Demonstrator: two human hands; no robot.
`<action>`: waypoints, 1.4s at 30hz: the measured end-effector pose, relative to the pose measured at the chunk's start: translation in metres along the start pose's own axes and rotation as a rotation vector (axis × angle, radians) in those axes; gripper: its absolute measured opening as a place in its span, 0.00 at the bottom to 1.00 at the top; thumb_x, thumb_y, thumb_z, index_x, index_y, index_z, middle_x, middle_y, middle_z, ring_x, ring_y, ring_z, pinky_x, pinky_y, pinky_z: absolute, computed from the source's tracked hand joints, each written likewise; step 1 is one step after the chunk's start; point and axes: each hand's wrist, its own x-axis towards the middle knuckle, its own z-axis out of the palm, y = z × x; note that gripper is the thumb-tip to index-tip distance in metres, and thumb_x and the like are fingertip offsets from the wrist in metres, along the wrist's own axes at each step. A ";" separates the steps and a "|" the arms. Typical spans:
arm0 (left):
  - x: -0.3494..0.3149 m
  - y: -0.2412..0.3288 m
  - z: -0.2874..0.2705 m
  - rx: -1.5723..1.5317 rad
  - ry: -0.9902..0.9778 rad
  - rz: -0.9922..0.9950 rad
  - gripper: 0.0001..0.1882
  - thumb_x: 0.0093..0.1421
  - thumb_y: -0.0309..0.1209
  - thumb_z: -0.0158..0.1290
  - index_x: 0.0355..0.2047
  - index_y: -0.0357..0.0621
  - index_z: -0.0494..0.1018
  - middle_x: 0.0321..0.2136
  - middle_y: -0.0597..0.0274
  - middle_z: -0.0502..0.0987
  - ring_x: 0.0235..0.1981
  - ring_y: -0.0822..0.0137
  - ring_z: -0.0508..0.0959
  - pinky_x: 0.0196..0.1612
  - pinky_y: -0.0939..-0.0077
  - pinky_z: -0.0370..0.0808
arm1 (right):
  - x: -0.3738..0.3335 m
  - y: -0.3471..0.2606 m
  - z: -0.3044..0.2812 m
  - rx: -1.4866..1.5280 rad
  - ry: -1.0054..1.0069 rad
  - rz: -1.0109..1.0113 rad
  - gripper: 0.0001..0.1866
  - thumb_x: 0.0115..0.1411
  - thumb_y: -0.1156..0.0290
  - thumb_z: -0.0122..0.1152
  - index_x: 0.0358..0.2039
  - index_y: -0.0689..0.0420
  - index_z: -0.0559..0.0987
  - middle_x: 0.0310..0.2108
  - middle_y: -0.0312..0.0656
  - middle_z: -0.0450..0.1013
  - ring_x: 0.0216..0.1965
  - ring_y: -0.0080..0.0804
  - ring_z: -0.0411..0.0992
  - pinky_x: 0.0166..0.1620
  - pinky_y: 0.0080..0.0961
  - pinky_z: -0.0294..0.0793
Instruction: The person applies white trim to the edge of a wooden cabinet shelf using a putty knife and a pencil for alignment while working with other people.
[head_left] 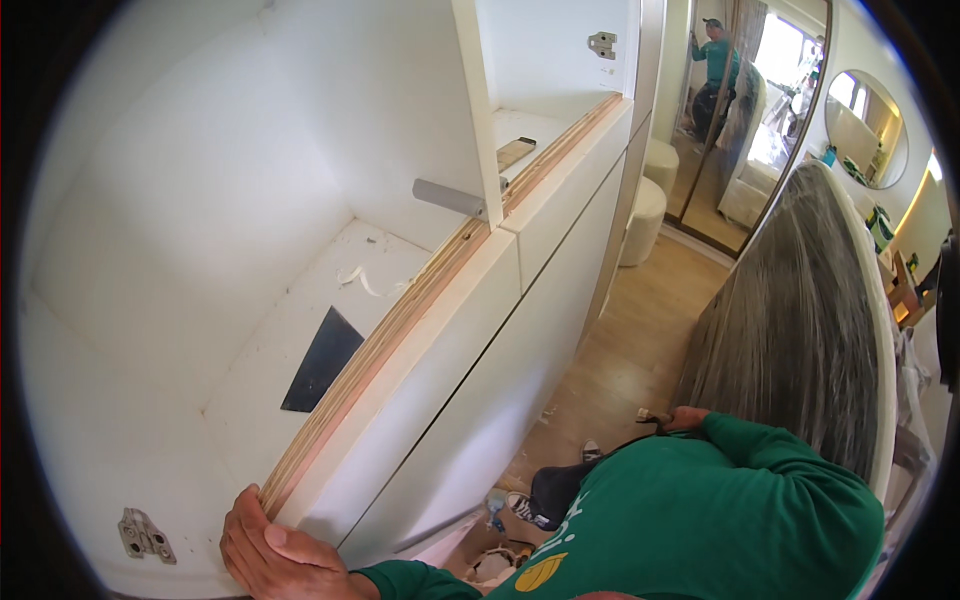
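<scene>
My left hand (pixel 280 552) is at the lower left, its fingers curled over the near end of a raw plywood edge (pixel 385 340). That edge runs along the top of white cabinet fronts (pixel 430 420), bordering an open white compartment (pixel 200 240). Out to the right, by a plastic-wrapped dark panel, my right hand (pixel 688 419) is closed round a small object (pixel 652 415) with a pale tip, too small to name. Inside the compartment lie a dark flat plate (pixel 323 362) and a curled pale strip (pixel 365 283). A grey cylinder (pixel 447 197) juts from the upright divider (pixel 470 100).
Metal hinges (pixel 147 537) (pixel 602 45) sit on the cabinet walls. The wrapped panel (pixel 800 310) stands at the right. Pale round stools (pixel 645 220) and mirrored doors (pixel 730 120), showing a person in green, are farther off. Debris (pixel 495 565) lies on the wooden floor by my feet.
</scene>
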 end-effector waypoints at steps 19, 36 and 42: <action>-0.001 -0.003 0.001 0.024 -0.003 0.011 0.29 0.85 0.39 0.33 0.49 0.35 0.85 0.46 0.48 0.87 0.48 0.44 0.86 0.57 0.49 0.79 | 0.010 0.002 0.005 -0.056 0.012 0.012 0.39 0.62 0.33 0.70 0.55 0.57 0.90 0.52 0.54 0.87 0.53 0.50 0.85 0.58 0.47 0.81; 0.003 -0.001 0.003 0.000 0.014 0.032 0.29 0.85 0.38 0.33 0.48 0.33 0.83 0.44 0.47 0.86 0.46 0.42 0.85 0.53 0.48 0.79 | 0.010 0.012 0.006 0.029 -0.009 0.035 0.39 0.60 0.36 0.73 0.56 0.60 0.90 0.52 0.54 0.87 0.52 0.50 0.85 0.57 0.46 0.81; 0.003 0.006 0.000 0.069 0.080 0.013 0.30 0.86 0.39 0.33 0.46 0.35 0.85 0.42 0.50 0.87 0.43 0.43 0.85 0.50 0.49 0.80 | -0.001 -0.008 0.045 0.174 -0.023 -0.008 0.37 0.61 0.40 0.75 0.55 0.62 0.89 0.51 0.54 0.87 0.52 0.51 0.85 0.57 0.45 0.81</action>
